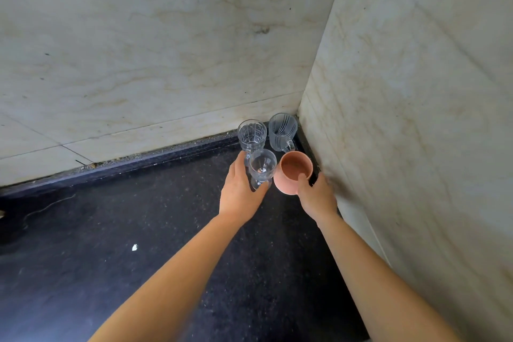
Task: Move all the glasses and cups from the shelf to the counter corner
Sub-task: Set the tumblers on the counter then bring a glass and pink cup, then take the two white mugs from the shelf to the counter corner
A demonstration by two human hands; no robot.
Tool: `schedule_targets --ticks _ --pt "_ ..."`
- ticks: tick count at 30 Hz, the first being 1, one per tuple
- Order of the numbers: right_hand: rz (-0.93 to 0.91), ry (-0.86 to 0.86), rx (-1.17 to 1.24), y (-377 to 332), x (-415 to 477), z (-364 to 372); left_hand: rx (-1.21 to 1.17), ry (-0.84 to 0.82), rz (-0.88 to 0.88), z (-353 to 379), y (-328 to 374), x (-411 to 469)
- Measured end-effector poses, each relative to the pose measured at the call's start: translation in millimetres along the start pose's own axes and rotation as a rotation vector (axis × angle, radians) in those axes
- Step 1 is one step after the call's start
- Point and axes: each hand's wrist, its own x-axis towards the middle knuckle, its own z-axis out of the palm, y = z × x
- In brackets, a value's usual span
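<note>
In the corner of the dark counter (pixel 166 230) stand a cut-pattern clear glass (pixel 251 134) and a frosted glass mug (pixel 282 131) with a handle, side by side against the wall. In front of them, my left hand (pixel 240 193) is wrapped around the lower part of a clear stemmed glass (pixel 262 166). My right hand (pixel 317 196) grips a terracotta clay cup (pixel 294 173) by its rim, thumb inside, close to the right wall. Whether these two rest on the counter is hidden by my hands. The shelf is out of view.
Marbled beige tile walls (pixel 166 50) meet at the corner, one behind and one on the right (pixel 416 119). A small white speck (pixel 134 247) lies on the counter to the left of my arms.
</note>
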Motion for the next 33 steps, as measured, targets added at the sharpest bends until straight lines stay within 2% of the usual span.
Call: schedule_targets --ticks 3,8,13,17,23,28,33 --pt "-0.143 0.121 -0.136 -13 -10 -21 0.147 0.049 0.043 -28 8 -10" --pt "-0.6 0.304 -0.317 -57 -53 -54 0.364 0.259 0.11 -107 29 -50" --pt "-1.02 0.322 -0.419 -89 -126 -54 0.517 0.493 0.048 -182 27 -147" --pt "-1.321 0.185 -0.446 -88 -203 -11 0.611 0.631 -0.143 -216 -12 -276" --pt "-1.651 -0.114 -0.433 -66 -370 71 0.675 0.786 -0.575 -250 -72 -493" --pt "-1.939 -0.317 -0.321 -42 -533 122 0.681 1.042 -0.784 -278 -97 -662" --pt "-2.19 -0.495 -0.22 16 -700 181 0.666 1.183 -0.996 -276 -136 -829"
